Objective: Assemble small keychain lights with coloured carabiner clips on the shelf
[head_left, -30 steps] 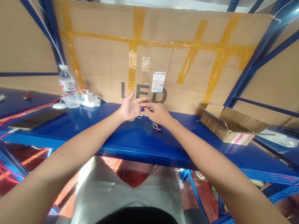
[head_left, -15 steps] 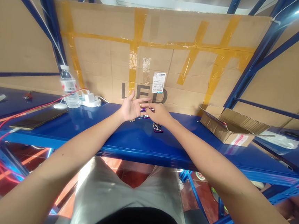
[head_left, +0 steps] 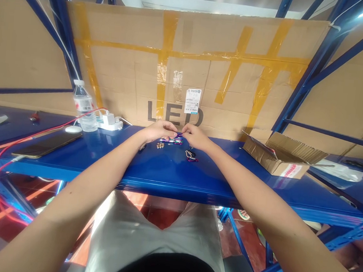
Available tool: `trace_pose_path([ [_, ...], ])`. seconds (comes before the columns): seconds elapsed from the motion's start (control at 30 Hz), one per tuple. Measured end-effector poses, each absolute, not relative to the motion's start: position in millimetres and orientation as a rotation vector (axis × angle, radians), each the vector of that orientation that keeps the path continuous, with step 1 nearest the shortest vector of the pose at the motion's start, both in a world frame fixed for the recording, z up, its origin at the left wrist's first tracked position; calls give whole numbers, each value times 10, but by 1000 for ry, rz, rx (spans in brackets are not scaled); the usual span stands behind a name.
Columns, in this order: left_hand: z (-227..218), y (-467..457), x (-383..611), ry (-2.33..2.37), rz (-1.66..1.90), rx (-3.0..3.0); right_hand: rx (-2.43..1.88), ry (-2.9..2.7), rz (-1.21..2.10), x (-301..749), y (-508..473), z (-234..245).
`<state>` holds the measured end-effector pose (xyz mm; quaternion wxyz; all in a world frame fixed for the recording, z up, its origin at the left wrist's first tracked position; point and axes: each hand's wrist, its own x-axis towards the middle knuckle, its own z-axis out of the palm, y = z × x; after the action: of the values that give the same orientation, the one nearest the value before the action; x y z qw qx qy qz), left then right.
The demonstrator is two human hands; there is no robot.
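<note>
My left hand (head_left: 159, 130) and my right hand (head_left: 196, 137) meet over the back of the blue shelf (head_left: 166, 168). Both pinch a small purple carabiner (head_left: 178, 135) between their fingertips. Just under the hands lie more small coloured carabiners (head_left: 172, 140) and several tiny metal rings (head_left: 160, 144). Two further carabiners (head_left: 191, 156), one silver and one purple, rest on the shelf a little nearer to me, below my right hand.
A taped cardboard sheet marked LED (head_left: 187, 69) stands behind the hands. At left are a water bottle (head_left: 84, 106), a white power strip (head_left: 109, 121), a phone (head_left: 45, 144) and a red cable (head_left: 11, 155). An open cardboard box (head_left: 283, 155) sits at right.
My left hand was palm up and open; it has turned over and closed onto the purple carabiner held by my right hand. Both hands dropped slightly toward the shelf.
</note>
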<state>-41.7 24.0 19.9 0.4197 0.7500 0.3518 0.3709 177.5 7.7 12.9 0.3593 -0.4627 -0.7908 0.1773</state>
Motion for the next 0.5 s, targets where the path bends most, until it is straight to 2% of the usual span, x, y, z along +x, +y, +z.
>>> trace_pose_path([
  [0.33, 169, 344, -492, 915, 943, 2081, -1096, -2080, 533, 1742, 47, 78],
  [0.5, 151, 431, -603, 965, 939, 2233, -1098, -2133, 409, 1789, 146, 34],
])
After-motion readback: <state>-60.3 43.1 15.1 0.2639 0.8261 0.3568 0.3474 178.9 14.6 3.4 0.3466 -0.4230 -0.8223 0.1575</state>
